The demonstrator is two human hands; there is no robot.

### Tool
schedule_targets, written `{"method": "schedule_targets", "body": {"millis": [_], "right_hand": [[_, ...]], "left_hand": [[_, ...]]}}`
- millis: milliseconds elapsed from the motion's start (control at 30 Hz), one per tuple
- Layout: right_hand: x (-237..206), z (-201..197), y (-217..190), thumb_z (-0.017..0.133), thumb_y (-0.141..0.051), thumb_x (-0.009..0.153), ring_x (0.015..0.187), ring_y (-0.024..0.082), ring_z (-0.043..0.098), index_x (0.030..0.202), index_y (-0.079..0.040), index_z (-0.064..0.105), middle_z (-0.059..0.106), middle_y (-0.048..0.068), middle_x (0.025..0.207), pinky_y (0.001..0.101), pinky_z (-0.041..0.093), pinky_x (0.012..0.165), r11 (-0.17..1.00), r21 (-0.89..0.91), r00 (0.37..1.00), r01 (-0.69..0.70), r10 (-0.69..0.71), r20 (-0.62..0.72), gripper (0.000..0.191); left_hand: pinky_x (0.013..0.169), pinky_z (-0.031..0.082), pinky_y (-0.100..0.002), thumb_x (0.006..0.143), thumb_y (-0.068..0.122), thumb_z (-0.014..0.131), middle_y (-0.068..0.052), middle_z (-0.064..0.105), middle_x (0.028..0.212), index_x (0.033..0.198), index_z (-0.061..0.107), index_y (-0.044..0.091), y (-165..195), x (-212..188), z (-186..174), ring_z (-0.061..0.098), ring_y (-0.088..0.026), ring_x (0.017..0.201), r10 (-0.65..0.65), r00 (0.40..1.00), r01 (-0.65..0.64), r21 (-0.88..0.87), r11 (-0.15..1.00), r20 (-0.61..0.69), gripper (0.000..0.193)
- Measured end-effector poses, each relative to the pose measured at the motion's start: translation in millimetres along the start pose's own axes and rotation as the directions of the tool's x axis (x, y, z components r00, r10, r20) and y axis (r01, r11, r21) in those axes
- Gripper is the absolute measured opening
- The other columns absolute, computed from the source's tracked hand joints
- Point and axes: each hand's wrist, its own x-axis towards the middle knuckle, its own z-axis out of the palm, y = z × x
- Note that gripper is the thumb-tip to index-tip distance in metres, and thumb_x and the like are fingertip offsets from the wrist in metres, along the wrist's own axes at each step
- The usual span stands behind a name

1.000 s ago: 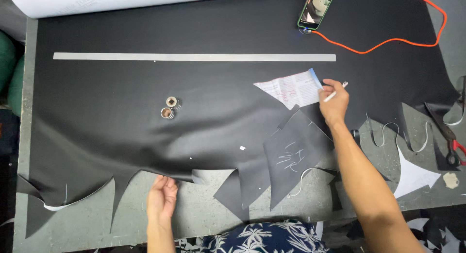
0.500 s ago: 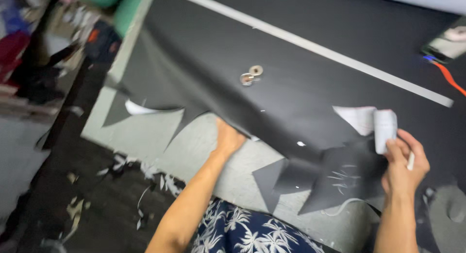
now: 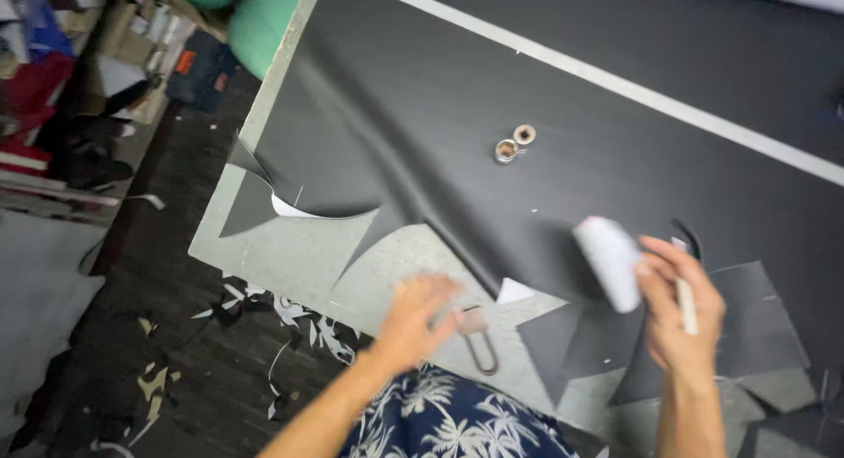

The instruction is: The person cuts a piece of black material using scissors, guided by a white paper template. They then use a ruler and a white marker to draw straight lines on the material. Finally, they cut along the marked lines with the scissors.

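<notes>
A large dark grey sheet (image 3: 492,98) covers the table, with jagged cut-outs along its near edge. My right hand (image 3: 681,313) holds a white paper pattern piece (image 3: 608,263) and a thin white marking stick (image 3: 685,298) above loose dark cut pieces (image 3: 703,335). My left hand (image 3: 418,320), blurred, hovers with fingers apart over the bare table next to a pair of scissors (image 3: 477,339) near the front edge. Whether it touches them I cannot tell.
Two small metal rings (image 3: 514,143) lie on the sheet. A long white strip (image 3: 615,82) runs across it. The grey table edge (image 3: 264,247) drops to a dark floor with white scraps (image 3: 290,317). Green rolls (image 3: 255,18) and clutter stand at the left.
The view has swung left and closer. My left hand has lifted off the sheet's edge and moved toward the scissors. My right hand has carried the white paper leftward.
</notes>
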Motion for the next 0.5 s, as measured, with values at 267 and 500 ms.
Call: {"method": "schedule_targets", "body": {"millis": [267,500], "right_hand": [[-16,275,-54,0.076,0.002,0.082,0.088,0.005,0.066,0.129,-0.005,0.066,0.07,0.003,0.11,0.0183,0.05,0.071,0.998,-0.055,0.962,-0.04,0.053,0.27,0.049],[21,462,-41,0.074,-0.002,0.093,0.085,0.012,0.057,0.13,-0.001,0.067,0.067,0.008,0.094,0.0275,0.048,0.076,0.999,-0.043,0.906,-0.02,0.036,0.422,0.038]], "left_hand": [[0.112,0.031,-0.058,0.091,0.021,0.065,-0.018,0.046,0.154,0.138,0.063,0.011,-233,17,-155,0.041,-0.038,0.142,0.122,0.993,-0.115,0.369,0.922,0.004,0.047],[0.103,0.037,-0.059,0.092,0.029,0.069,-0.021,0.057,0.14,0.1,0.077,0.008,-252,-92,-241,0.052,-0.039,0.128,-0.117,0.947,0.066,0.176,0.982,0.3,0.024]]}}
